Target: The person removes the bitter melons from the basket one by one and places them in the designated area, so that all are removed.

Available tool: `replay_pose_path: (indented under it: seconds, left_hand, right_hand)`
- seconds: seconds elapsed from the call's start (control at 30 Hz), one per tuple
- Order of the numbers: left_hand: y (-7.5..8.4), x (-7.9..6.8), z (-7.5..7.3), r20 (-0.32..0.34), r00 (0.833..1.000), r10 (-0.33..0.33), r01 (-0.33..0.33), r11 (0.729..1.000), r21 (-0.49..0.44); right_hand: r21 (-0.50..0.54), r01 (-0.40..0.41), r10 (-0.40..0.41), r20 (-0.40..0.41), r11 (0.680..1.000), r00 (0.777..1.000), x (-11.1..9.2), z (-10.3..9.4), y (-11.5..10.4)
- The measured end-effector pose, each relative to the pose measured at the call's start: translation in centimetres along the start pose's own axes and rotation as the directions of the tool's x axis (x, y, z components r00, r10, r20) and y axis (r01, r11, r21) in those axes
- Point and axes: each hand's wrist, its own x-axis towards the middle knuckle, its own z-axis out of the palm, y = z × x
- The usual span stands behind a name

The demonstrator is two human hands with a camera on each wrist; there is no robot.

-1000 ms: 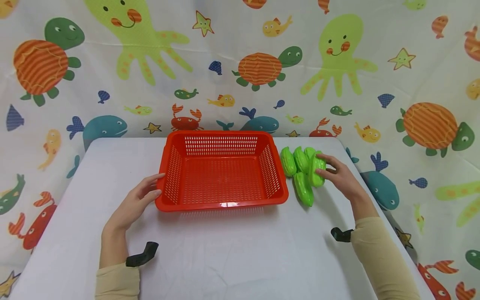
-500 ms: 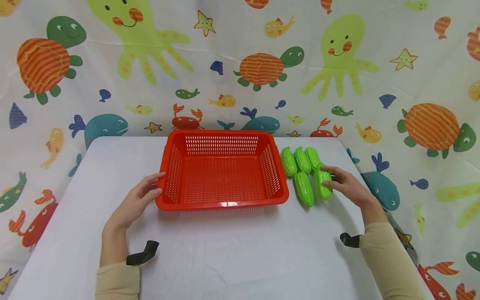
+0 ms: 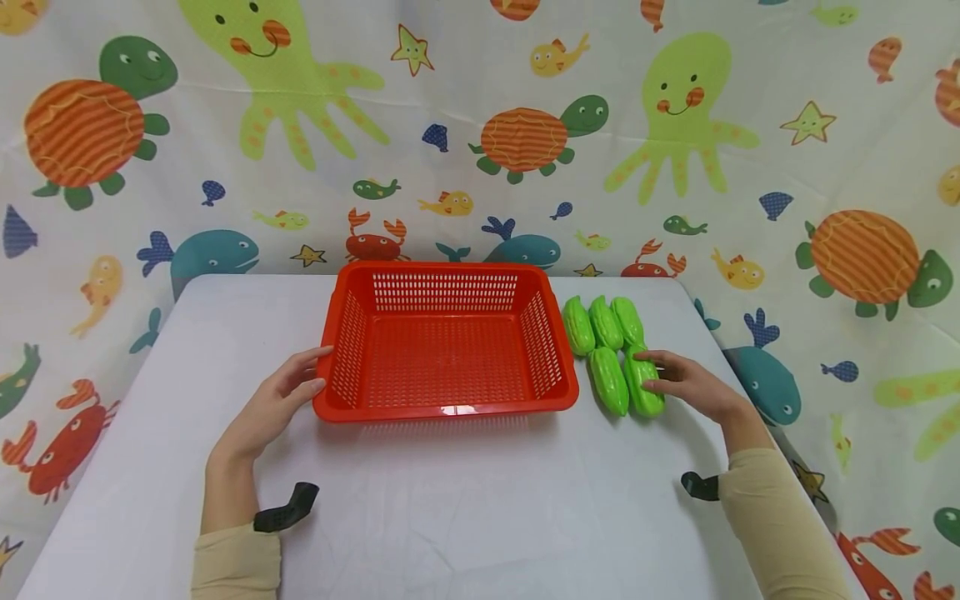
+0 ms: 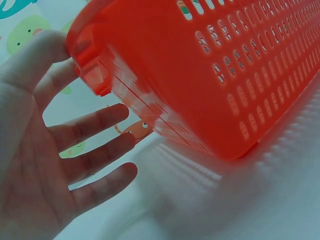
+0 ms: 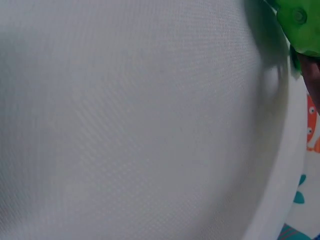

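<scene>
In the head view my left hand [image 3: 272, 403] is at the left rim of a red slotted plastic basket [image 3: 442, 412]. Its thumb and index fingertip touch the rim, while the other fingers stretch out straight beside the basket wall, as the left wrist view shows. My right hand [image 3: 693, 385] holds a ridged, bright green toy vegetable [image 3: 642, 392] between thumb and fingers, low over the table. Another green vegetable [image 3: 608, 382] lies close along its left side. Three more form a back row, the middle one [image 3: 605, 322] among them. Only a green end [image 5: 300, 25] and a fingertip show in the right wrist view.
A white table [image 3: 480, 508] extends in front of the basket and on both sides. Behind it hangs a curtain [image 3: 465, 75] printed with sea animals. Black straps with small camera mounts sit at both wrists.
My right hand has brought the green vegetable toward me from the back row, lowering it beside the front one. My left hand and the basket stay in place.
</scene>
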Motion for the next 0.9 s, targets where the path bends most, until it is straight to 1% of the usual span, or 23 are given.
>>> replay_pose_path:
  seconds: [0.3,0.47,0.7,0.9]
  left_hand:
    - [0.02,-0.09,-0.04,-0.006,1.000,0.000,0.000,1.000,0.008]
    - [-0.02,-0.09,-0.02,-0.004,1.000,0.000,0.000,1.000,0.005]
    - [-0.02,-0.09,0.00,-0.008,1.000,0.007,-0.007,1.000,0.004]
    - [-0.02,-0.06,0.04,-0.006,1.000,0.009,-0.009,1.000,0.007]
  right_hand:
    - [-0.016,0.002,-0.002,0.023,1.000,1.000,0.12,0.05,0.12]
    - [-0.007,-0.024,0.024,0.021,1.000,0.999,0.14,0.11,0.12]
    - [-0.015,0.002,-0.002,0.015,1.000,1.000,0.28,0.13,0.25]
    - [-0.011,-0.016,0.016,0.005,1.000,1.000,0.49,0.26,0.74]
